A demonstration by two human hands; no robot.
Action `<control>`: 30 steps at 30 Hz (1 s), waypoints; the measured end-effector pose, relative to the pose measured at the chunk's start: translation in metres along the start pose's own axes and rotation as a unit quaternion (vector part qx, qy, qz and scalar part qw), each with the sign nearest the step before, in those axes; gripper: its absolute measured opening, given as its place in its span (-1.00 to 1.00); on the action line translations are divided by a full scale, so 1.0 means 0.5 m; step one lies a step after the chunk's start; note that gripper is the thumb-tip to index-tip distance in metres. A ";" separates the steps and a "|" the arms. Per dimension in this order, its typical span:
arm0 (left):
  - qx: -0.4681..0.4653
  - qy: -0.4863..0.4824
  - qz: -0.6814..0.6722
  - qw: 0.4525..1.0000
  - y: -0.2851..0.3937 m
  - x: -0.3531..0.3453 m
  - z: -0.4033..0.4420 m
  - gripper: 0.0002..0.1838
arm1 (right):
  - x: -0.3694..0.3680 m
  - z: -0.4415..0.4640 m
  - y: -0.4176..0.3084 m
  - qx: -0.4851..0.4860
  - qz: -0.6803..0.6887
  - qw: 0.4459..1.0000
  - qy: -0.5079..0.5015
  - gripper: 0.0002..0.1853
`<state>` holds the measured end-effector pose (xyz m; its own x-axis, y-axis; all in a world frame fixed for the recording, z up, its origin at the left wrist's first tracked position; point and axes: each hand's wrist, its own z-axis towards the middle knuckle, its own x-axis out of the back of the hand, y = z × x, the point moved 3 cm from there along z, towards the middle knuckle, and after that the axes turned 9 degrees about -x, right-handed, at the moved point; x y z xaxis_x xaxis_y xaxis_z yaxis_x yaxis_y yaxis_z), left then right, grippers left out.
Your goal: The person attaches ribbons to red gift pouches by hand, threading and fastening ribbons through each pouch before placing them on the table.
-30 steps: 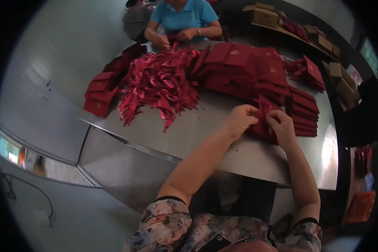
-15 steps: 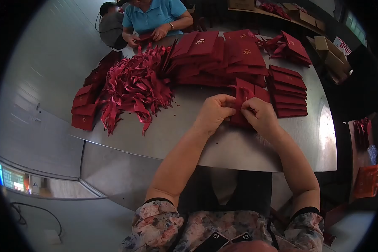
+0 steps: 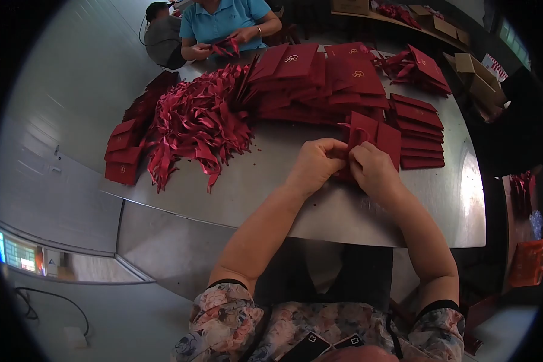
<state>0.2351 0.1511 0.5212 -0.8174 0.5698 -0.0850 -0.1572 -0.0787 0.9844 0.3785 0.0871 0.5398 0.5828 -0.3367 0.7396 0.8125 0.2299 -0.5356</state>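
Near the front edge of the metal table (image 3: 271, 175), a dark red paper bag (image 3: 386, 142) stands tilted between my hands. My left hand (image 3: 320, 164) is closed in a pinch at the bag's left edge. Against its front, my right hand (image 3: 371, 169) has its fingers pinched together, just below a loop of red ribbon (image 3: 359, 136). My fingers cover the spot where they meet the bag, so whether ribbon is between them is hidden. Left of my hands lies a big tangled heap of red ribbons (image 3: 193, 120).
Stacked red bags with gold lettering (image 3: 289, 69) fill the table's far side. Another stack (image 3: 416, 133) stands at right, more bags (image 3: 123, 151) at left. Across the table, a person in a blue shirt (image 3: 223, 24) handles red ribbon. An open cardboard box (image 3: 476, 78) stands beyond the right edge.
The bag has turned and shows more of its face to the right of my right hand. Both hands have shifted slightly right. The person opposite has lifted red ribbon higher.
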 end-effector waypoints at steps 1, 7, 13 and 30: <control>-0.005 0.002 0.012 1.000 -0.006 -0.002 0.001 -0.70 | -0.005 -0.003 0.000 -0.001 0.000 1.000 0.000 -0.89; -0.041 -0.002 0.100 0.994 -0.021 -0.005 0.004 -0.73 | -0.015 -0.013 -0.033 -0.009 -0.133 0.990 -0.051 -0.87; 0.011 -0.022 0.015 1.000 -0.007 -0.008 -0.004 -0.75 | -0.015 -0.010 -0.033 -0.020 -0.172 0.982 -0.070 -0.84; 0.090 -0.078 -0.119 0.986 -0.023 0.002 0.002 -0.75 | 0.009 0.003 0.031 -0.202 0.331 0.916 -0.103 -0.91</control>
<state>0.2366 0.1534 0.5101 -0.6723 0.6744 -0.3053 -0.2208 0.2109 0.9522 0.3937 0.0907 0.5354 0.9699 -0.0568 0.2367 0.2340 -0.0502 -0.9709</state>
